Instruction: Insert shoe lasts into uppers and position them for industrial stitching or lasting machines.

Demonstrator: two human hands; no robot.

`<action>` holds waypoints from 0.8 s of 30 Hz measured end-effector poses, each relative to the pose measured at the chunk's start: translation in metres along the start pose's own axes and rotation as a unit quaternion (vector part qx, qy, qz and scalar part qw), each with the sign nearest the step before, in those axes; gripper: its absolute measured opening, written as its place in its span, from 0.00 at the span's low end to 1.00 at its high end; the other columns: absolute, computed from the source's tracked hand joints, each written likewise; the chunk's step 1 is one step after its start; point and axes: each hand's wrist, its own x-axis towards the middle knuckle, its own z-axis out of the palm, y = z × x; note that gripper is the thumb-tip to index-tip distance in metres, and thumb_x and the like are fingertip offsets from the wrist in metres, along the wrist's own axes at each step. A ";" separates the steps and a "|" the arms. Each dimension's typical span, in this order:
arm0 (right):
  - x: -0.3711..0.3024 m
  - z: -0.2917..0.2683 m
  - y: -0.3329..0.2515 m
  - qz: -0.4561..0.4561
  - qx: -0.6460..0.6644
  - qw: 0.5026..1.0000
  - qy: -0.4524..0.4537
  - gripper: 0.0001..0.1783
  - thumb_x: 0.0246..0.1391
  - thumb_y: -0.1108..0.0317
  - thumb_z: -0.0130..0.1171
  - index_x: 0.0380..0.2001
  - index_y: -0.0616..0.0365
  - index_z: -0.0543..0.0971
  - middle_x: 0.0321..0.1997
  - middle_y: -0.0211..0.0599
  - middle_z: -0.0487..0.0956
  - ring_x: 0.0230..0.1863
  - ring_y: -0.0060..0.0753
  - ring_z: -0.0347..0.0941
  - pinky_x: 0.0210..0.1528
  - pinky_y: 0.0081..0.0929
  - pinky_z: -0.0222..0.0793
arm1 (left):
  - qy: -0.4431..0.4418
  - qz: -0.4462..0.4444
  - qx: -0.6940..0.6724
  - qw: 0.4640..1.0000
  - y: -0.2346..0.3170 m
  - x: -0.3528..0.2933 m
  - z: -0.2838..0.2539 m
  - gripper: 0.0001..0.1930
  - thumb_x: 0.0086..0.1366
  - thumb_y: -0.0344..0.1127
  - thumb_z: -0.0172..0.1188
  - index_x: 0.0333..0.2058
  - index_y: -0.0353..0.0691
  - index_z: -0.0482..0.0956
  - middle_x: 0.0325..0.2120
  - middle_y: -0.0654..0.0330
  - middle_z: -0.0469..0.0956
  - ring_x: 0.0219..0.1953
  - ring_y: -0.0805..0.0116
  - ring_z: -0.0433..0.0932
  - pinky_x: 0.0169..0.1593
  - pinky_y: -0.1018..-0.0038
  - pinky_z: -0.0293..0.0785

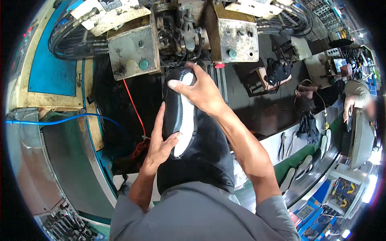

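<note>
Between my two hands is a black shoe upper (pixel 173 108), its white underside (pixel 186 116) turned up toward me. It lies lengthwise above my lap, one end pointing at the machine. My right hand (pixel 203 91) grips the far end, with the thumb across the white strip and the fingers wrapped over the edge. Lower down, my left hand (pixel 160 148) holds the near end. Its thumb presses on the white underside, and a finger stretches along the black side.
A machine with two worn metal control boxes (pixel 134 50) (pixel 237 42) stands straight ahead. A blue air hose (pixel 68 119) crosses at left; a red cord (pixel 134 105) hangs nearby. At right, pliers (pixel 282 146) lie on a ledge beside a conveyor with shoe parts (pixel 304 165). Another person (pixel 358 94) sits far right.
</note>
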 end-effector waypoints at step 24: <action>-0.238 -0.008 0.028 0.083 0.389 0.913 -0.093 0.51 0.60 0.56 0.80 0.76 0.71 0.65 0.68 0.51 0.78 0.71 0.35 0.73 0.73 0.36 0.70 | -0.076 0.118 0.108 0.984 -0.024 -0.074 0.026 0.60 0.63 0.36 0.74 0.83 0.36 0.39 0.81 0.44 0.52 0.81 0.52 0.56 0.81 0.60 0.54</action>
